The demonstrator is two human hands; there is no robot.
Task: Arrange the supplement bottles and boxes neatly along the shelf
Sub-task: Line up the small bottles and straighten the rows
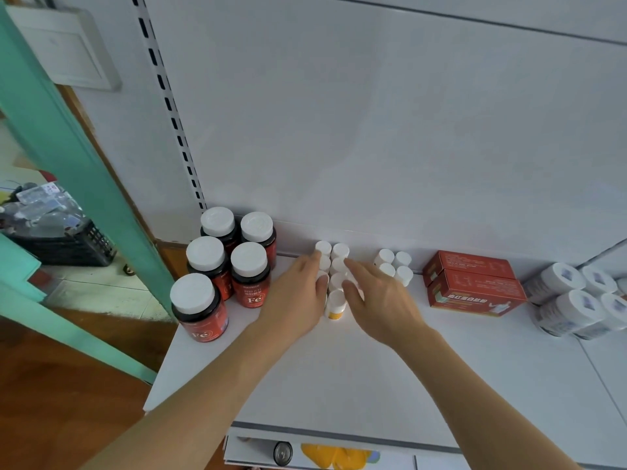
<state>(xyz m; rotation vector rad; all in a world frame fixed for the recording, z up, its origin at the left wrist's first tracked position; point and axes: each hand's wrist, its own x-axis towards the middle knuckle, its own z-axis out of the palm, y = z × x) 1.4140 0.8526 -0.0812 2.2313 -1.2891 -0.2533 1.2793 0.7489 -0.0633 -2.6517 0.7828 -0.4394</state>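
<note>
I am wearing nothing on my arms: both forearms are showing bare from the bottom edge of the view up to the wrists, with no sleeve. My left hand (295,293) and right hand (380,300) are showing bare too, without gloves, rings, watch or bracelet.

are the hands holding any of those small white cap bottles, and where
Nothing is lifted. The left hand and right hand press straight fingers against opposite sides of the double row of small bottles, squeezing it together.
</note>
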